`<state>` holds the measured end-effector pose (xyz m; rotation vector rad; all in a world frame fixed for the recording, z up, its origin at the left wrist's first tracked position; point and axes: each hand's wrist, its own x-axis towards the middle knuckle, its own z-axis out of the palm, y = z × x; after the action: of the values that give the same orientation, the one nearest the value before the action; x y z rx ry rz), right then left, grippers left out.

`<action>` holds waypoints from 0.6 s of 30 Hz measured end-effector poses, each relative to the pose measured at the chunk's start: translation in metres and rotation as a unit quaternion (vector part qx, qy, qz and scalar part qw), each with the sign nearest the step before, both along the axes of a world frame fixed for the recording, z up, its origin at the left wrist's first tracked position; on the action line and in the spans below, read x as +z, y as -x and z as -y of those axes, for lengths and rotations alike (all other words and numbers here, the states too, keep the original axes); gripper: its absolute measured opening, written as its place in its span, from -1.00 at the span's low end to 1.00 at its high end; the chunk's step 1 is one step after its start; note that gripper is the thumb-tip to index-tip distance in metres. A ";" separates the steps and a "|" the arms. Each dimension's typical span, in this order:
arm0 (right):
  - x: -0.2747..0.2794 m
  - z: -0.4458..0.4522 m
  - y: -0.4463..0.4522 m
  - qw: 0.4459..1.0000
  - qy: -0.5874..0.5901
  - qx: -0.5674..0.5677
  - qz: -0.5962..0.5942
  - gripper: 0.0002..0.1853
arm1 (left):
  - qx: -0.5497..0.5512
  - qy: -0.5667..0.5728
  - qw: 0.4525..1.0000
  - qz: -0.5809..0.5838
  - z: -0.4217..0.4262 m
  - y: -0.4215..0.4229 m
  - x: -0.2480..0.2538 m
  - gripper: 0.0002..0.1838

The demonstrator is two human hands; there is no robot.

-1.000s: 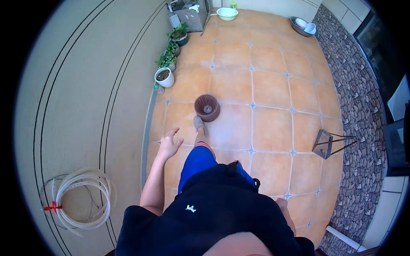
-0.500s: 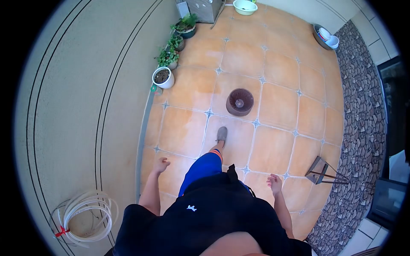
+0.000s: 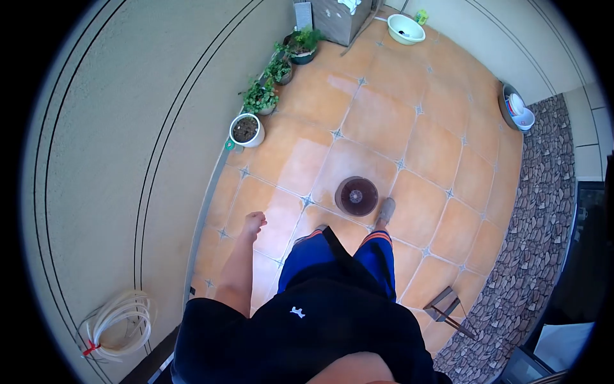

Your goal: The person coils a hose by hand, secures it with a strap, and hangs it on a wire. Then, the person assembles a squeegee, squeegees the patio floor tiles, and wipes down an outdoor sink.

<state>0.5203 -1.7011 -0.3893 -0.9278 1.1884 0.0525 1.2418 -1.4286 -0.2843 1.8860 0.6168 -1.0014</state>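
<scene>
Hanging loosely curled and released, the left hand [image 3: 256, 223] was apart from the brown pot [image 3: 357, 196], ungrasped on the tiles [image 3: 431, 153]; the right was unseen.

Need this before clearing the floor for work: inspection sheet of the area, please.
Surface: tiled floor, paler patches near the brown pot; cannot tell if wet.
Job's things: brown pot upright on the tiles, just ahead of the feet.
Clutter: pale green basin at the far wall; grey basin holding smaller bowls; metal-framed stand on the right; row of planters, the nearest a white pot with soil.
Hands: left hand touching nothing visible; right out of view.
Cables: no power cable seen; pale coiled hose against the left wall, red tie.
Surroundings: stone strip on the right.
</scene>
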 end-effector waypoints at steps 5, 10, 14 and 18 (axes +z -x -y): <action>0.035 0.166 -0.074 0.967 -0.065 0.174 -0.176 -0.83 | 0.054 -0.010 0.998 0.004 0.078 -0.023 -0.037 -0.73; 0.077 0.429 -0.217 0.965 -0.073 0.040 -0.247 -0.78 | 0.192 -0.090 0.976 -0.053 0.139 -0.008 -0.061 -0.85; 0.070 0.683 -0.370 0.974 0.068 0.104 -0.192 -0.80 | 0.324 -0.068 0.938 -0.103 0.241 -0.001 -0.025 -0.65; 0.108 0.858 -0.625 0.907 0.398 0.074 -0.118 -0.66 | 0.315 -0.017 0.946 -0.072 0.337 -0.048 0.003 -0.64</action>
<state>1.1456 -2.5587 -0.2815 -1.7713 1.3830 -0.2234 1.2900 -1.7656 -0.2814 1.4877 1.2347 -0.7036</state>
